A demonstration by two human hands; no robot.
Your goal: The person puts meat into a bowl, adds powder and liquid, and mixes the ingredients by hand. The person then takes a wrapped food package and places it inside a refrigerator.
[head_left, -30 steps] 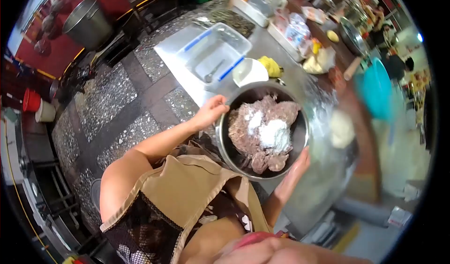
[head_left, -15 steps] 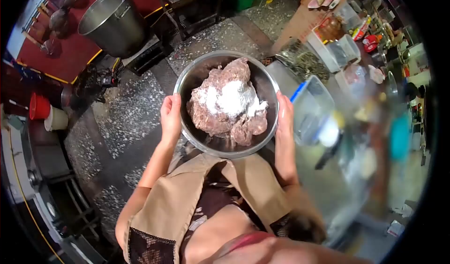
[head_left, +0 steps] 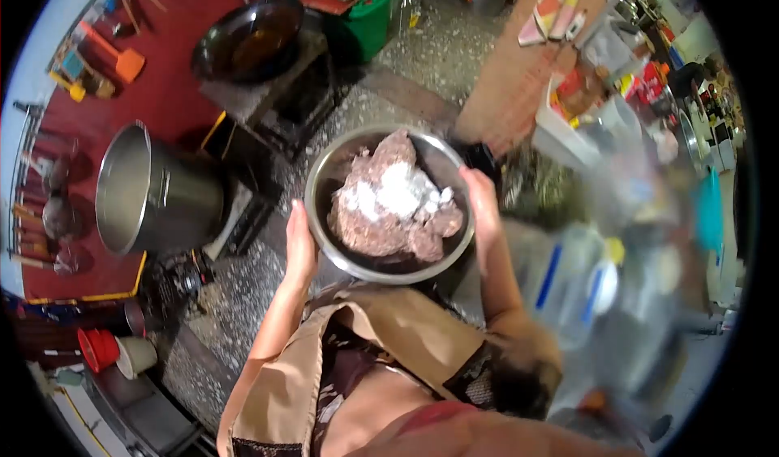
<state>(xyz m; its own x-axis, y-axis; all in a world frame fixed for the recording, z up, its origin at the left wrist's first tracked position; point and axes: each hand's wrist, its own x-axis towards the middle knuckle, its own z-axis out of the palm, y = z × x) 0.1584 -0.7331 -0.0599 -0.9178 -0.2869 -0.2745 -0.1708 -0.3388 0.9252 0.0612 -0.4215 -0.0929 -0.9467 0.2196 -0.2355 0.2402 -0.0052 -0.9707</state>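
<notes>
A round stainless steel bowl (head_left: 393, 278) is held up in front of my body, above the floor. My left hand (head_left: 300, 242) grips its left side, and my right hand (head_left: 482, 204) grips the right side near the rim. Inside the bowl lies a large lump of pinkish ground meat (head_left: 369, 231). A heap of white powder (head_left: 398, 191) covers the middle of the meat, with small white clumps toward the right. The undersides of both hands' grip are partly hidden by the bowl.
A tall metal pot (head_left: 182, 201) stands on a low burner at left, with a dark wok (head_left: 251, 42) on a stand beyond it. A green bin (head_left: 367, 23) is behind. Plastic containers (head_left: 568, 266) and other items crowd the blurred right side. Red and white buckets (head_left: 99, 349) are lower left.
My view has turned to the right, so the pot and buckets sit differently and the whole wok shows. The bowl stays between both hands.
</notes>
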